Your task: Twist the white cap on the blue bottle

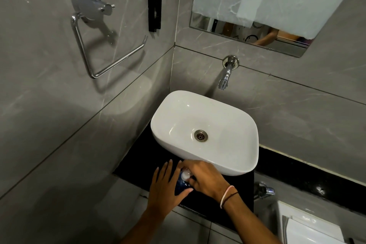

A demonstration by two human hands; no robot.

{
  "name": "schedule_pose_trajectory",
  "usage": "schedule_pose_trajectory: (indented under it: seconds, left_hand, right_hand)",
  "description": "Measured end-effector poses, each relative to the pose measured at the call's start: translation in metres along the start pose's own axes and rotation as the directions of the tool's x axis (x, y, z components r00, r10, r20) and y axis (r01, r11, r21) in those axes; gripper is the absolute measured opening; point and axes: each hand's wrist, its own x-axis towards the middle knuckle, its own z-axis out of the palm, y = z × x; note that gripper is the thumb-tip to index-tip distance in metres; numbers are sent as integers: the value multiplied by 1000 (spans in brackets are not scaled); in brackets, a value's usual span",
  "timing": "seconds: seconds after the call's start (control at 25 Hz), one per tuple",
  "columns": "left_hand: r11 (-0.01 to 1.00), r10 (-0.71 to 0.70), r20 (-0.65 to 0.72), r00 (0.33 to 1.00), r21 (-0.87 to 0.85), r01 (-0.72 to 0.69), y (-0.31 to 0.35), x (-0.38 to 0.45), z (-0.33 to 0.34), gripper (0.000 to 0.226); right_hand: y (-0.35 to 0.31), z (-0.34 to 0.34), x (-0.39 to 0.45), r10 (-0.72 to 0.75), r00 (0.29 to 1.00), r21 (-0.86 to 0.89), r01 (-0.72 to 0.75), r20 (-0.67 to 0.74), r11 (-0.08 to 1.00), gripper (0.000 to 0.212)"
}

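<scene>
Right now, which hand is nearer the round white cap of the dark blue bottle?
Right. The right hand has its fingers on the round white cap; the left hand lies lower, against the dark blue bottle body, fingers straight.

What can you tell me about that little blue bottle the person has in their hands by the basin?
The blue bottle is small, dark blue and glossy, like plastic, with a round white cap. It stands about upright on the black counter, just in front of the white basin. The left hand lies against its side, fingers fairly straight and thumb crossing its lower front. The right hand reaches in from the other side, its fingers curled around the cap. The hands hide most of the body, so no label can be read.
</scene>
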Motion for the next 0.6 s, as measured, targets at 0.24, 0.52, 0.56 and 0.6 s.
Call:
schedule_pose_trajectory:
  seconds: [0.24, 0.52, 0.56, 0.6]
  left_hand:
    - [999, 19, 9, 1000, 29, -19, 0, 0, -3, 94]
    - [1000, -5, 7, 1000, 13, 5, 0, -1, -3, 95]
    - [1000, 4, 10, 1000, 11, -4, -1, -1, -3, 93]
    - [1000, 13, 14, 1000, 11, -13, -1, -1, -3, 91]
  right_hand:
    - [1, 16, 5, 165, 985, 128, -157, -54, 979, 60]
    - [12, 30, -9, 282, 956, 483, -210, -80, 850, 69]
    - [10, 29, -11, 290, 953, 447, -221, -91, 867, 71]
    - [9, 30, -13, 298, 950, 462, -225, -90, 858, 75]
